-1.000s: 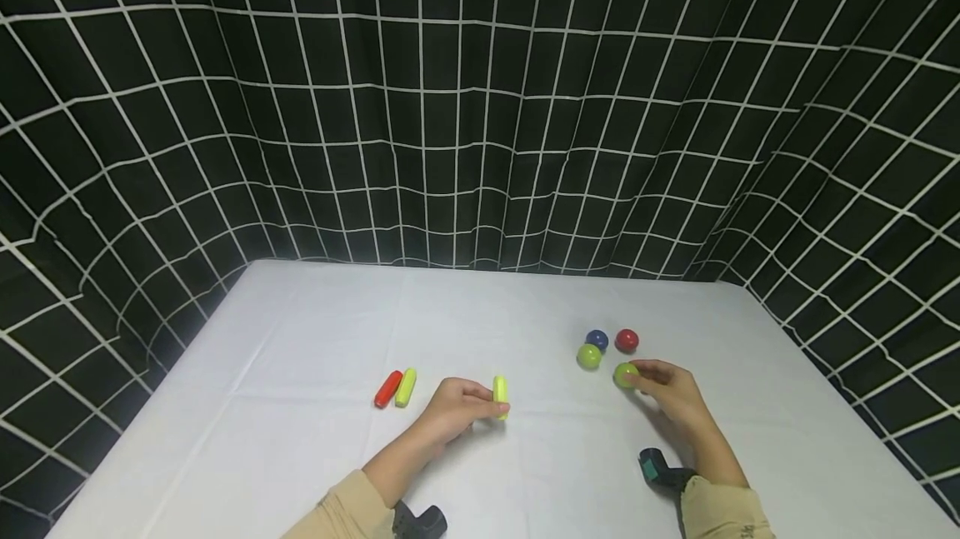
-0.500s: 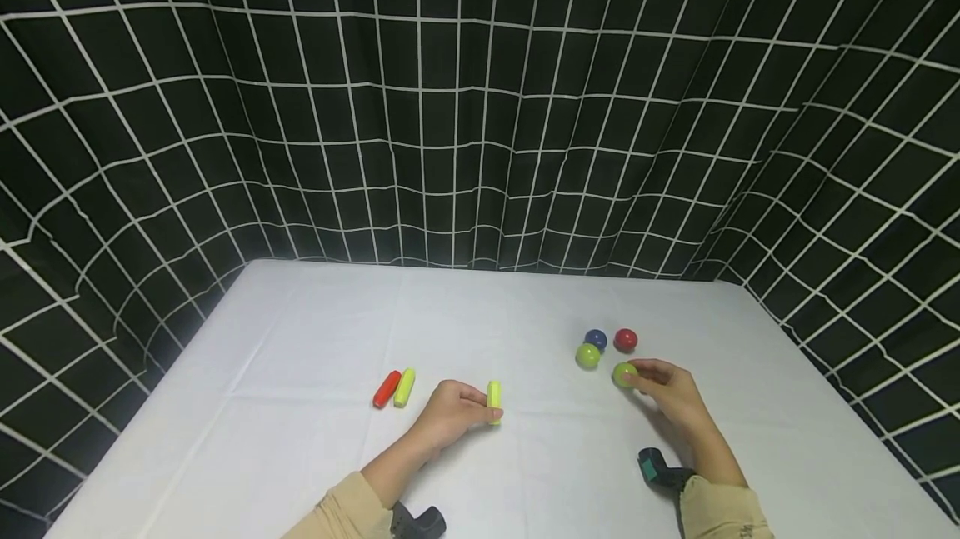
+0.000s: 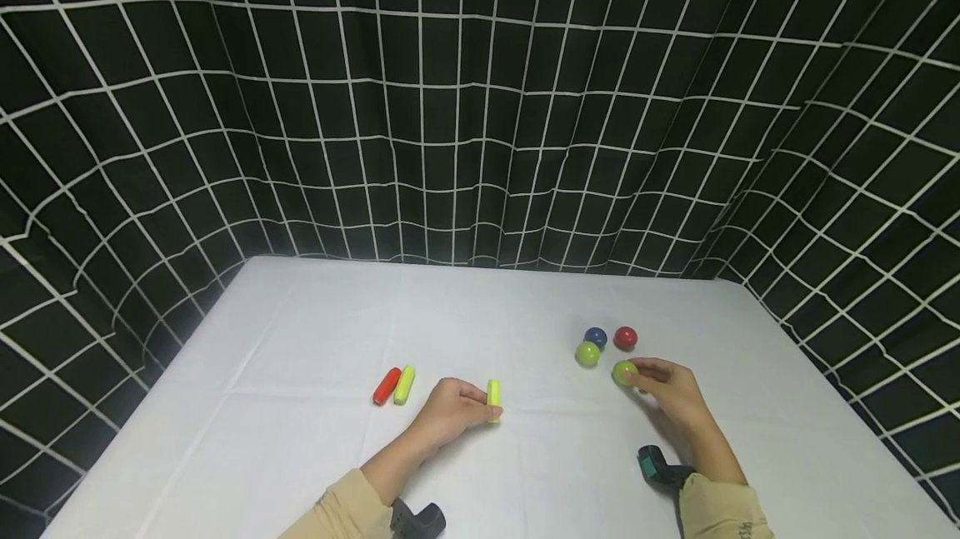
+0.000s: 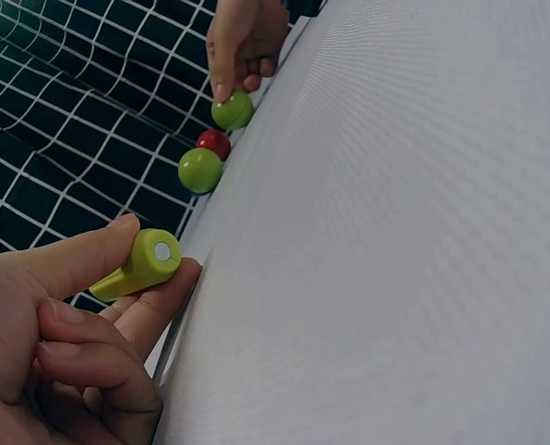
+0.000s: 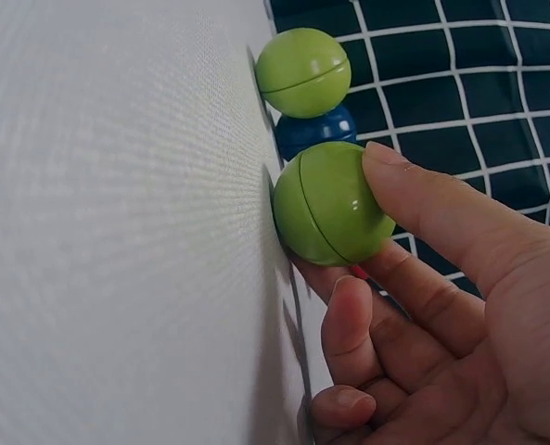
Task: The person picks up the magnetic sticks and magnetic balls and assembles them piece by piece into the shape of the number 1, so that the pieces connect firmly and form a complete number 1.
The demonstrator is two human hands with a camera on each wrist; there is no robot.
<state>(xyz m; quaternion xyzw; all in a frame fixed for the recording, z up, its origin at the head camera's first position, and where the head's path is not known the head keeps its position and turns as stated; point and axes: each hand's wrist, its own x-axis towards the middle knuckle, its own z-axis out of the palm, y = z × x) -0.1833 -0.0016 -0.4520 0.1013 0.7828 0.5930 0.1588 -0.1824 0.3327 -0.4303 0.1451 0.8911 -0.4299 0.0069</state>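
Note:
Pinched between thumb and fingers of my left hand (image 3: 453, 410) is a short yellow rod (image 3: 493, 399). The left wrist view shows a pale round disc in the end of this yellow rod (image 4: 149, 258). At the right, my right hand (image 3: 675, 393) grips a glossy green ball (image 3: 623, 372) between thumb and fingers. A seam line runs round that green ball (image 5: 328, 206) in the right wrist view, where it sits close against the white tabletop. Beyond it stand a second green ball (image 3: 588, 354), a blue ball (image 3: 597, 337) and a red ball (image 3: 626, 337).
A red rod (image 3: 386, 386) and another yellow rod (image 3: 404, 386) lie side by side left of my left hand. White cloth covers the table (image 3: 315, 331). A black curtain (image 3: 480, 122) with a white grid encloses the back and sides.
Over the last second my left hand has shifted slightly left with the yellow rod. The right hand keeps its grip on the green ball in the same place.

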